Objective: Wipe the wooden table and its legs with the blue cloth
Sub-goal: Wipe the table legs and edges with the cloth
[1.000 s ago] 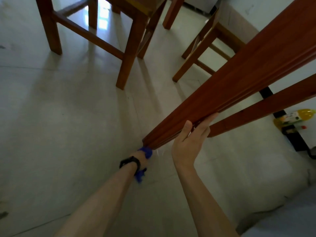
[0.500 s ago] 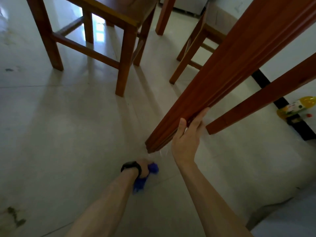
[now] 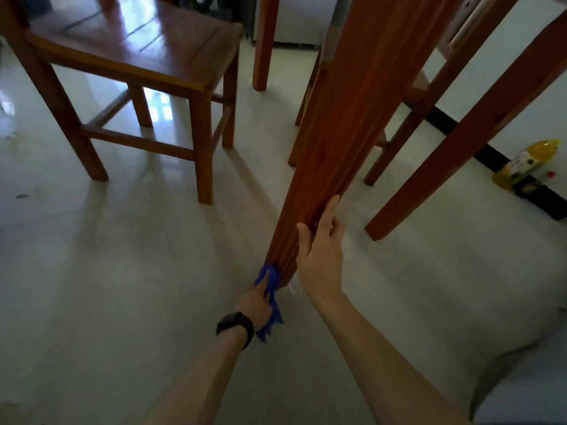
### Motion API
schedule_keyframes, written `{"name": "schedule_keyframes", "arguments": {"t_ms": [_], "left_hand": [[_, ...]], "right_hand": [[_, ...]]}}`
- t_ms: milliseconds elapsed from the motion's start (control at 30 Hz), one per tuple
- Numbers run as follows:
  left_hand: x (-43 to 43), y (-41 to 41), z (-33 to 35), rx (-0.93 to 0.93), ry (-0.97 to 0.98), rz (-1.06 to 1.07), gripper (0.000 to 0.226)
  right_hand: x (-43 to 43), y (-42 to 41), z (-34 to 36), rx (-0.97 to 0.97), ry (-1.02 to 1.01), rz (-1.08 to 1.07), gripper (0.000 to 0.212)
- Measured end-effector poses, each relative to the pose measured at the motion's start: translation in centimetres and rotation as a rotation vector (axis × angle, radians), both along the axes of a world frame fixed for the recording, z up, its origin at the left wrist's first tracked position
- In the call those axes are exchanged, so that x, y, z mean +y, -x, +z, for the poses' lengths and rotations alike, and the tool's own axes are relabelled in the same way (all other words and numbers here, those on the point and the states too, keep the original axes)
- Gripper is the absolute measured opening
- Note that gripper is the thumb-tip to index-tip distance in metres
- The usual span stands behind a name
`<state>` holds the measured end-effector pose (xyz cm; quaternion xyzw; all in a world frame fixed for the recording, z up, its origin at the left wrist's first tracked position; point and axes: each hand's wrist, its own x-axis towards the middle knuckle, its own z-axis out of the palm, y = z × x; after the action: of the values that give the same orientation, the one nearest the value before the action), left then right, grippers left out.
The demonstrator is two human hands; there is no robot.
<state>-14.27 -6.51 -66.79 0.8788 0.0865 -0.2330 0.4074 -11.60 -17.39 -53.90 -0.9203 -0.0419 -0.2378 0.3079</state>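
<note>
A grooved red-brown table leg (image 3: 346, 133) runs from the top of the view down to the pale floor. My left hand (image 3: 256, 303), with a black band on its wrist, grips the blue cloth (image 3: 270, 280) and presses it against the foot of that leg on its left side. My right hand (image 3: 320, 256) wraps around the leg's right side a little above the foot, fingers pointing up along the grooves. A second table leg (image 3: 466, 130) slants down to the right.
A wooden chair (image 3: 138, 53) stands at the upper left, close to the leg. More chair legs (image 3: 399, 142) stand behind the table leg. A yellow bottle (image 3: 526, 162) lies by the wall's black skirting at right. A grey cushion edge (image 3: 521, 378) fills the lower right corner.
The view has tilted up, so the chair seat shows. My left hand has brought the cloth from the floor back up against the foot of the leg. My right hand still holds the leg.
</note>
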Motion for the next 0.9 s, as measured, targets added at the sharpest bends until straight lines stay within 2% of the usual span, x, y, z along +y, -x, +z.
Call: {"name": "schedule_keyframes", "arguments": {"t_ms": [67, 133, 267, 333, 400, 500, 567, 633, 700, 733, 800, 833, 900], "left_hand": [[2.2, -0.3, -0.1, -0.061, -0.008, 0.060, 0.065], [3.2, -1.0, 2.1, -0.213, 0.053, 0.216, 0.063], [2.9, -3.1, 9.6, -0.695, 0.195, 0.346, 0.063], [1.8, -3.9, 14.9, -0.963, 0.225, 0.319, 0.058], [-0.1, -4.1, 19.6, -1.189, 0.164, 0.221, 0.057], [-2.0, -3.9, 21.3, -1.305, -0.060, 0.075, 0.056], [-1.6, -3.0, 18.3, -1.205, -0.153, -0.024, 0.058], [-0.3, -1.4, 13.7, -0.817, -0.208, -0.166, 0.061], [0.7, 0.6, 10.2, -0.444, -0.180, -0.281, 0.048], [1.1, 1.4, 9.3, -0.312, -0.110, -0.308, 0.037], [1.5, 2.6, 8.4, -0.187, -0.110, -0.437, 0.031], [1.9, 2.7, 8.2, -0.069, -0.058, -0.387, 0.033], [2.9, 2.5, 8.4, 0.031, -0.049, -0.215, 0.035]], "right_hand": [[-0.3, -0.1, 0.0, 0.048, 0.006, 0.012, 0.073], [-0.9, -0.3, 0.2, 0.062, 0.030, 0.049, 0.076], [-2.7, 0.3, 1.1, 0.144, 0.025, 0.147, 0.076], [-3.7, 0.2, 1.3, 0.137, 0.053, 0.193, 0.076], [-4.5, 0.2, 1.4, 0.129, 0.064, 0.232, 0.076], [-4.9, 0.3, 1.5, 0.094, 0.036, 0.253, 0.065], [-5.2, 0.6, 2.0, 0.090, -0.008, 0.252, 0.060], [-5.8, 0.7, 2.5, 0.113, 0.026, 0.262, 0.063], [-6.3, 0.7, 2.7, 0.117, 0.067, 0.262, 0.074], [-6.5, 0.6, 2.6, 0.106, 0.065, 0.261, 0.077], [-6.5, 0.6, 2.6, 0.113, 0.027, 0.274, 0.077], [-6.3, 0.7, 2.1, 0.150, -0.010, 0.273, 0.076], [-5.8, 1.6, 1.5, 0.299, -0.153, 0.247, 0.071]]}}
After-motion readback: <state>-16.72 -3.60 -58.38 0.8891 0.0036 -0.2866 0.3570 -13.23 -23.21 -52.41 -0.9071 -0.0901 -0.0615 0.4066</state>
